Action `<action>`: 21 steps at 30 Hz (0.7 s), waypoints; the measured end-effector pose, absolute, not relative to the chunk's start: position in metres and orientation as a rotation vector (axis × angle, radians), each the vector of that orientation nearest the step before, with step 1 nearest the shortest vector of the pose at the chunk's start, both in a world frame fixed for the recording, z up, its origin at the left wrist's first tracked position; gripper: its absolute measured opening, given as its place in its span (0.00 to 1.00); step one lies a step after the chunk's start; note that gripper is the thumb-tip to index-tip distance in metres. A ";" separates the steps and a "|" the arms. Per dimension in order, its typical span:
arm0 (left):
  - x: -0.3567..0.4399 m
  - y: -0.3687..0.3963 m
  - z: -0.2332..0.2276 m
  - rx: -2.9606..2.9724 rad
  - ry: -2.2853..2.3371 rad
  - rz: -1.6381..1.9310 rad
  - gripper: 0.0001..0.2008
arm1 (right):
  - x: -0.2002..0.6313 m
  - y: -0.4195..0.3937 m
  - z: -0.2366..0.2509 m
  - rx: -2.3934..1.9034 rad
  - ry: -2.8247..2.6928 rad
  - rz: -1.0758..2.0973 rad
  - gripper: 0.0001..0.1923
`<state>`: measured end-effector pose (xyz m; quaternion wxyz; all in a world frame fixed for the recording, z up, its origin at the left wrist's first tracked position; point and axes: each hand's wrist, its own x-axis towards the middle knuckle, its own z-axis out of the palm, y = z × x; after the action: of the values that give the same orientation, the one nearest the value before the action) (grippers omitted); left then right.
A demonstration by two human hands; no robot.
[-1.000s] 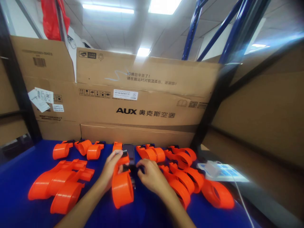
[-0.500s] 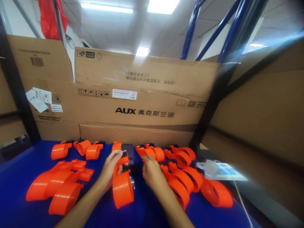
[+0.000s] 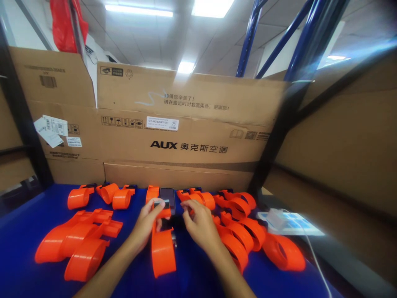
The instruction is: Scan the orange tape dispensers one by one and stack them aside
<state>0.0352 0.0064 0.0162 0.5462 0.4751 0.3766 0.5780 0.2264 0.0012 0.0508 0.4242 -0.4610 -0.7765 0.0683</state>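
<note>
Between the two hands, at the middle of the blue table (image 3: 192, 281), much is hard to read: a small dark part sits where the fingertips meet, half covered by them, and its shape cannot be made out. The left hand (image 3: 147, 225) has its fingers clenched around the narrow upper end of an orange tape dispenser (image 3: 163, 248), thumb on top near a small grey piece at its tip; the dispenser's wide round end lies toward the person, resting on the table. The right hand (image 3: 198, 223) is just beside it with fingers curled and pinched at the same upper end; whether they grip the dispenser or only the dark part I cannot tell. A dark phone (image 3: 168, 198) stands just behind the fingertips, its lower edge hidden by them.

More orange dispensers lie on the right (image 3: 248, 236) and in a nested stack on the left (image 3: 77, 244), with a few more at the back left (image 3: 102, 194). Large cardboard boxes (image 3: 186, 136) wall the far edge; their contents are out of sight. A white charger (image 3: 276, 217) with its cable rests on a pale sheet at the right.
</note>
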 end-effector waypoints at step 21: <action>0.035 0.001 0.018 1.140 0.790 1.358 0.26 | 0.214 -0.011 0.057 -0.998 -1.954 0.255 0.13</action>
<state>0.0348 0.0008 0.0183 0.5649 0.4847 0.3359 0.5771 0.2140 -0.0105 0.0574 0.4497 -0.4035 -0.7902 0.1030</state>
